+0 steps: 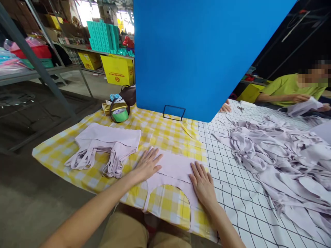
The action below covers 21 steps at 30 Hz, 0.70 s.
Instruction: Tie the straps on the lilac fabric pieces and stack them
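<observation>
A pale lilac strappy camisole top (173, 167) lies flat in front of me, its straps pointing toward my lap. My left hand (148, 165) rests on its left edge with the fingers stretched out. On the right edge lies my right hand (203, 182), palm down, fingers extended. Neither hand grips the fabric. To the left sits a neat stack of matching lilac tops (107, 141), straps hanging toward me. A large loose heap of lilac garments (281, 162) covers the right side of the table.
A yellow checked cloth (59, 155) covers the table's left part. A big blue board (196, 58) stands upright ahead, by a black wire stand (173, 113). Green tape (120, 115) and a dark bag (128, 94) lie behind the stack. A co-worker (292, 89) handles pale fabric at right; scissors (240, 109) lie nearby.
</observation>
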### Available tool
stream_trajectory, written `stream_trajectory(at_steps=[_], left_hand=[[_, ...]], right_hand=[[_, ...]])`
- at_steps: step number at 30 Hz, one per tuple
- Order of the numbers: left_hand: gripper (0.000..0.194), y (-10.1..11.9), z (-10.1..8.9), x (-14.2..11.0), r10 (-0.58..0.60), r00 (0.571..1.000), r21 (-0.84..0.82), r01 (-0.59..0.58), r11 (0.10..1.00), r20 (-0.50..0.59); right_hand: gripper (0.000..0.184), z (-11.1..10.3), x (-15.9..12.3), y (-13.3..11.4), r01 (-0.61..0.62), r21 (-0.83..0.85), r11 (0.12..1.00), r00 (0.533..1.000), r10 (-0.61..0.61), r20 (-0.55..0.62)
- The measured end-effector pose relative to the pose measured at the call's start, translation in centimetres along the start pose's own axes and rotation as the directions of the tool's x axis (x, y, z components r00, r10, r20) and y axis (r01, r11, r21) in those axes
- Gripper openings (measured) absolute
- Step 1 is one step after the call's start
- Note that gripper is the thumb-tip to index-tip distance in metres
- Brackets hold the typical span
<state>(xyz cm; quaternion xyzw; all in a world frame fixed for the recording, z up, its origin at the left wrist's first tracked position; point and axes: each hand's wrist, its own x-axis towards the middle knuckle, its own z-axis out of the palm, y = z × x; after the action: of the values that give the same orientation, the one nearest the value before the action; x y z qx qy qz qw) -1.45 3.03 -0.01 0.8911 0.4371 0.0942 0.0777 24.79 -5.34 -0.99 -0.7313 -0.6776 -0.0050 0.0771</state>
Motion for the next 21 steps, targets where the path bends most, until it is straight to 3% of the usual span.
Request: stream_trajectory(at_steps=[3,6,9,10,12,14,16,17,19,21], left_hand=[[0.054,-0.4,-0.1,-0.9,-0.051,0.998,0.042,0.049,0.998,0.040],[0.056,-0.4,-0.3,-1.3,-0.092,0.995,0.071,0.089,0.993,0.041],[0.057,0.7,-0.5,-1.3,-0.114,0.994,0.059,0.113,0.992,-0.001],[0.057,1.3,-0.5,-1.1,-0.104,0.995,0.044,0.104,0.994,-0.005],[0.058,3.0,-0.6,-0.5,-0.059,0.998,0.001,0.059,0.998,0.016],[0.058,4.9,-0.7,0.3,0.011,0.998,-0.051,-0.008,0.999,0.057],[0.058,6.9,-0.6,1.3,0.092,0.992,-0.101,-0.083,0.991,0.087],[0.058,7.7,-0.4,1.7,0.136,0.986,-0.126,-0.123,0.984,0.098],[0.059,9.1,0.2,2.3,0.210,0.969,-0.169,-0.188,0.968,0.127],[0.059,9.8,0.9,2.5,0.253,0.954,-0.189,-0.222,0.957,0.162]], right_hand=[[0.053,0.0,-1.7,1.6,-0.097,0.014,0.995,0.995,0.097,0.019],[0.054,-1.2,-4.2,2.2,-0.149,0.135,0.980,0.982,0.162,-0.097],[0.045,-2.2,-9.0,0.2,-0.155,0.370,0.916,0.937,0.255,-0.238],[0.038,-2.1,-11.1,-0.9,-0.151,0.460,0.875,0.932,0.281,-0.230],[0.033,-1.3,-15.1,-3.1,-0.190,0.611,0.769,0.941,0.321,-0.111],[0.039,0.1,-18.2,-5.0,-0.340,0.665,0.665,0.936,0.306,0.173],[0.039,1.5,-19.7,-6.1,-0.511,0.678,0.529,0.858,0.363,0.363],[0.040,2.0,-19.8,-6.4,-0.574,0.690,0.442,0.811,0.421,0.406],[0.052,2.4,-18.9,-6.7,-0.633,0.734,0.245,0.728,0.510,0.458],[0.055,1.9,-17.5,-7.0,-0.646,0.761,0.064,0.692,0.470,0.548]])
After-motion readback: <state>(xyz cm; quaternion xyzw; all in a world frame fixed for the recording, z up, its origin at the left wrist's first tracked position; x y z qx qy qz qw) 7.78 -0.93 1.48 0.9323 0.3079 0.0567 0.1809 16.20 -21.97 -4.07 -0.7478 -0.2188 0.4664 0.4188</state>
